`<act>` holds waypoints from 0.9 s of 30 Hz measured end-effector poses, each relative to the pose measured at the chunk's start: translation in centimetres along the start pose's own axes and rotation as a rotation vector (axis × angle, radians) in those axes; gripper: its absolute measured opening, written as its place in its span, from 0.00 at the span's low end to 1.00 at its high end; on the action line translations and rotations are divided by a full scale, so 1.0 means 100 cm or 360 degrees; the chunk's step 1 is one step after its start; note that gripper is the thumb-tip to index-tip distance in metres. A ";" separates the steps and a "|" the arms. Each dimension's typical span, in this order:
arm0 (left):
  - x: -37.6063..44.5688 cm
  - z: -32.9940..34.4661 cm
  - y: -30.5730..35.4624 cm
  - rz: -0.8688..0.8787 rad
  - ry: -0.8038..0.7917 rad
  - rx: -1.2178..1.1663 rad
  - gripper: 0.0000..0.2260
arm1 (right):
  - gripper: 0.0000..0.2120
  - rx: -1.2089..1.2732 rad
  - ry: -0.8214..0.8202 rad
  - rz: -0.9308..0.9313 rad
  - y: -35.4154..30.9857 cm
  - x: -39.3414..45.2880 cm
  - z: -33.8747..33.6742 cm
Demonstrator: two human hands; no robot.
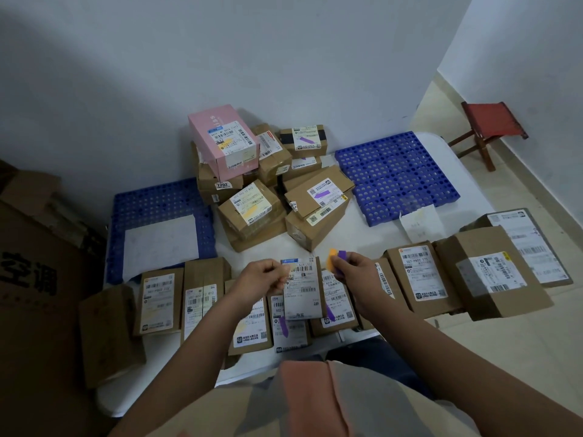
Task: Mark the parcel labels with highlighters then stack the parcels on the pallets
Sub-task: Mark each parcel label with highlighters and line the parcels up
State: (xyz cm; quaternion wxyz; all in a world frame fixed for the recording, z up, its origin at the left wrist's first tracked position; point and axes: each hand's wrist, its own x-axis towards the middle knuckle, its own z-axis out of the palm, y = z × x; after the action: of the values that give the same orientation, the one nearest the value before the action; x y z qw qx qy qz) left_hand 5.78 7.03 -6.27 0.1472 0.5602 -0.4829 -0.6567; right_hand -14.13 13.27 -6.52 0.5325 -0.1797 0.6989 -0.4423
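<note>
My left hand [264, 275] grips the upper left corner of a small cardboard parcel [303, 288] and holds it tilted up above the front row, its white label facing me. My right hand [350, 269] is curled round an orange highlighter [332, 259] and a purple highlighter [341, 263], just right of that parcel's top edge. A row of brown labelled parcels [416, 279] lies along the table's front. A pile of marked parcels [252, 212] topped by a pink box [224, 143] stands at the back middle, between two blue pallets [397, 175] [157, 203].
A white sheet [161, 241] lies on the left pallet and another paper [419, 223] lies by the right pallet. A big cardboard carton [34, 272] stands at the left. A red stool [489, 127] is on the floor at the far right. The white wall is close behind.
</note>
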 end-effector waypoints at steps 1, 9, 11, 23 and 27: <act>-0.002 -0.001 -0.008 -0.0012 -0.0033 0.0092 0.08 | 0.08 -0.0004 0.0002 0.0013 0.002 0.001 -0.001; -0.006 0.011 -0.048 -0.0040 -0.0125 0.0732 0.07 | 0.06 -0.0008 -0.0002 0.0124 0.010 0.001 -0.001; -0.003 0.012 -0.048 -0.0010 -0.0102 0.0815 0.08 | 0.05 -0.0007 0.0006 0.0154 0.012 0.001 -0.003; 0.009 0.022 -0.043 -0.0061 0.0012 0.1305 0.14 | 0.05 0.0177 0.0167 0.0227 0.023 0.005 -0.030; 0.010 0.023 -0.039 -0.0120 0.0023 0.1357 0.15 | 0.09 0.0260 0.0363 0.0289 0.030 0.010 -0.050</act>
State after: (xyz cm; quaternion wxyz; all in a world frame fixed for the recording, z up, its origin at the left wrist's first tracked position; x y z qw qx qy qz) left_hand 4.79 9.26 -10.16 -0.1183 0.5928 -0.6893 -0.3992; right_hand -18.35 16.34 -9.34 0.5004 -0.0205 0.7299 -0.4652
